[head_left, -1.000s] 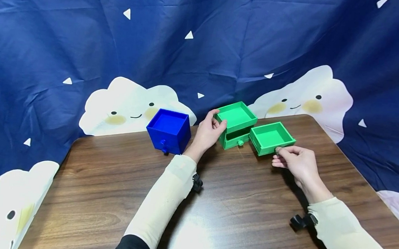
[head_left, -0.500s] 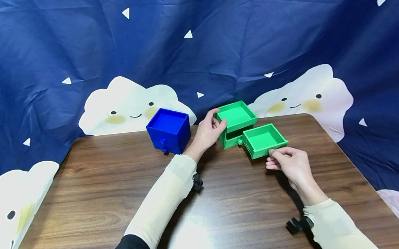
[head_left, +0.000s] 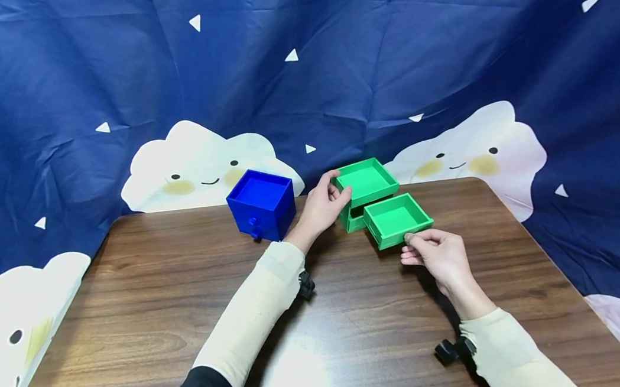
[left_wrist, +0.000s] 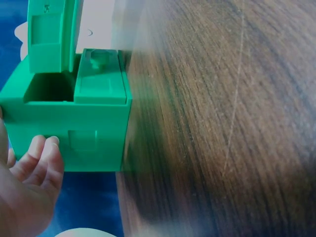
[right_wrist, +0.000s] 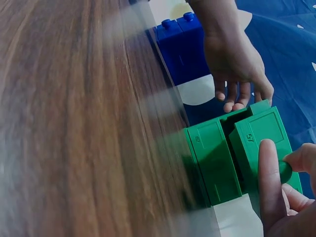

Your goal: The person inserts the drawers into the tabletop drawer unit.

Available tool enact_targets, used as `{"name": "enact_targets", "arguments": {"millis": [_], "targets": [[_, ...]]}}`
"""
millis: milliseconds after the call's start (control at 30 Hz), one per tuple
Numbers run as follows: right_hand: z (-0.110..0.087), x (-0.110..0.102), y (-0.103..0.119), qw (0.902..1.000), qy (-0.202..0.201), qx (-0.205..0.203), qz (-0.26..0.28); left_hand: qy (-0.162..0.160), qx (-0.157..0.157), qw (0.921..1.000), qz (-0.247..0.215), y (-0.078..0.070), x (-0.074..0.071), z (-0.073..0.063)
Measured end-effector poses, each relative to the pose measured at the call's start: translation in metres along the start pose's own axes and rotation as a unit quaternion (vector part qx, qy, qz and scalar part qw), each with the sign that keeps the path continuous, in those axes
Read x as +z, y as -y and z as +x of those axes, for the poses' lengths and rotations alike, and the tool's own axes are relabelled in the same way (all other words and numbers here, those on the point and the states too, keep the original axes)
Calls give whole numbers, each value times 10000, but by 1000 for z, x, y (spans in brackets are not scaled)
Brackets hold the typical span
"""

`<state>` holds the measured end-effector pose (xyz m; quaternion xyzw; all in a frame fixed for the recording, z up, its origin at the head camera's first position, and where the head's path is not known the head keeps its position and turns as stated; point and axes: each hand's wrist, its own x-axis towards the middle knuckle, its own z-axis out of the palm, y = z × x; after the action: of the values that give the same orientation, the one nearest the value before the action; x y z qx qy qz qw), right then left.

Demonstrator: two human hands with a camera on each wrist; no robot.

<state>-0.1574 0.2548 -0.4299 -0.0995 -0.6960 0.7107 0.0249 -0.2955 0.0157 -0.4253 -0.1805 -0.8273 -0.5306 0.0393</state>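
A green mini drawer cabinet (head_left: 367, 182) stands at the back of the table, with a shallow tray top, a dark upper slot and a lower drawer with a knob. My left hand (head_left: 322, 207) holds its left side, thumb near the front top corner; in the left wrist view several fingertips (left_wrist: 52, 142) lie against the side wall. My right hand (head_left: 439, 257) pinches the knob (right_wrist: 285, 172) of a pulled-out green drawer (head_left: 396, 218). This drawer is in front of the cabinet, overlapping the right part of its front, angled, its inside bare.
A similar blue drawer cabinet (head_left: 262, 205) with two knobs stands left of my left hand. The brown wooden table (head_left: 177, 280) ends at a back edge before a dark blue curtain (head_left: 275, 67) with white clouds.
My right hand has moved the green drawer leftward and slightly nearer, from beside the cabinet to across its front, covering the lower knob. The left hand and cabinet have stayed put.
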Motion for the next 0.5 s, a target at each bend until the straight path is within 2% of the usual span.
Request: {"name": "enact_targets", "arguments": {"millis": [500], "targets": [[3,15,1,9999,126,50,-60,-3,-51,10000,15,1,0,1]]}}
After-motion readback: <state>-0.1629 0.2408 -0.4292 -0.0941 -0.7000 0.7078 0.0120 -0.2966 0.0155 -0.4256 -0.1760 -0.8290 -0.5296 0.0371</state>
